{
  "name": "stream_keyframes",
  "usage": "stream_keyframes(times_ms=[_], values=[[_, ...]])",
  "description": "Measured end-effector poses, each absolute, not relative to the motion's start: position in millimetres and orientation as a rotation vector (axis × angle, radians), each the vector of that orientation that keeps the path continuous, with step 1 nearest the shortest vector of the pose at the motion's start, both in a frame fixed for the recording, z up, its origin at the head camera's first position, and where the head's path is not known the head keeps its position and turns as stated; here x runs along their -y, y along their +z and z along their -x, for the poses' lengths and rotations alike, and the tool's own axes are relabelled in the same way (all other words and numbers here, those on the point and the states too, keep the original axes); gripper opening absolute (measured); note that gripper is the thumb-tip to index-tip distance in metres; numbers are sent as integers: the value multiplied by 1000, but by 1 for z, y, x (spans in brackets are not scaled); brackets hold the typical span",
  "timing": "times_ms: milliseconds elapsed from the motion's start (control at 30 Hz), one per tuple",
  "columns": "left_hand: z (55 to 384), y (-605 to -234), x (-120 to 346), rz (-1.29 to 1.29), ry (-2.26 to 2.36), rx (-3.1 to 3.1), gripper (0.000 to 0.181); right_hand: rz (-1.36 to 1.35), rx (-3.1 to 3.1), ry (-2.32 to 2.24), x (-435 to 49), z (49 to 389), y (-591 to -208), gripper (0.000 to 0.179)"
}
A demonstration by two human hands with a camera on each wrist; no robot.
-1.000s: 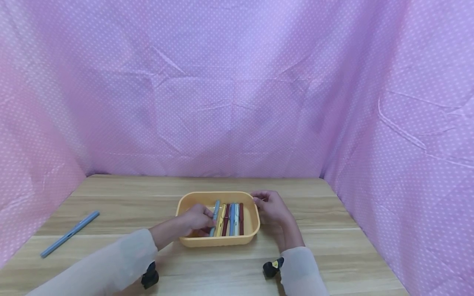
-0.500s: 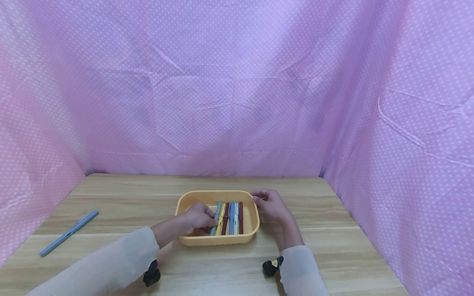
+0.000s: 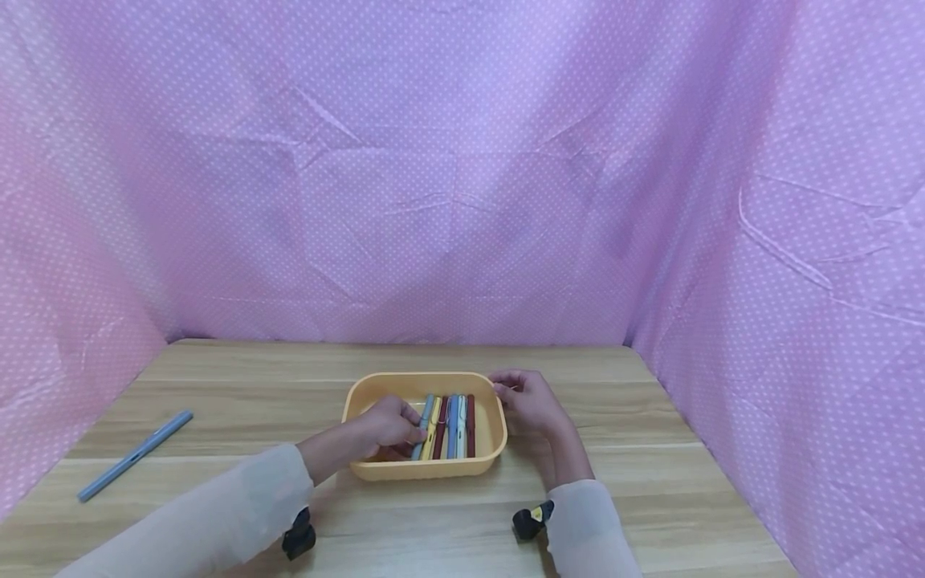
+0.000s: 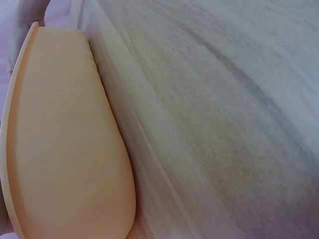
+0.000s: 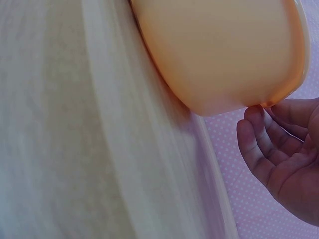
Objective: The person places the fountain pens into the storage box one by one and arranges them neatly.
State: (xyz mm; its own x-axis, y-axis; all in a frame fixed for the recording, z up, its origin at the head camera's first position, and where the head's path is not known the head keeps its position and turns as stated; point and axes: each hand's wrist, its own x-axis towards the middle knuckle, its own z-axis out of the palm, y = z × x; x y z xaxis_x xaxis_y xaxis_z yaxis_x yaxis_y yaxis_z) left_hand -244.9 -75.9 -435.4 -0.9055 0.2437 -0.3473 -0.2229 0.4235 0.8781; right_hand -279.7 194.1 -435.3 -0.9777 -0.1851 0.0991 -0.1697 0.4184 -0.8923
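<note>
A yellow-orange plastic basket stands on the wooden table, with several pens lying side by side inside it. At the left end of that row is a grey-blue pen, which my left hand pinches from inside the basket; its lower fingers are partly hidden. Right of it lie a yellow pen, a dark red pen and others in blue, pale green and dark red. My right hand grips the basket's right rim. In the right wrist view, that hand's thumb and fingertips meet at the basket's edge.
Another grey-blue pen lies slantwise on the table's left side. Pink dotted cloth hangs behind the table and along both sides. The left wrist view is mostly basket wall and tabletop.
My left hand has shifted slightly right, bringing the grey-blue pen closer against the yellow one. My right hand has stayed at the basket's rim.
</note>
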Motion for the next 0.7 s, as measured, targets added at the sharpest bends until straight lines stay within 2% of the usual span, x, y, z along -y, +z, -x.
stream_keyframes(times_ms=[700], values=[[245, -440, 75, -4, 1415, -2390, 30, 331, -2620, -1665, -194, 279, -435, 19]])
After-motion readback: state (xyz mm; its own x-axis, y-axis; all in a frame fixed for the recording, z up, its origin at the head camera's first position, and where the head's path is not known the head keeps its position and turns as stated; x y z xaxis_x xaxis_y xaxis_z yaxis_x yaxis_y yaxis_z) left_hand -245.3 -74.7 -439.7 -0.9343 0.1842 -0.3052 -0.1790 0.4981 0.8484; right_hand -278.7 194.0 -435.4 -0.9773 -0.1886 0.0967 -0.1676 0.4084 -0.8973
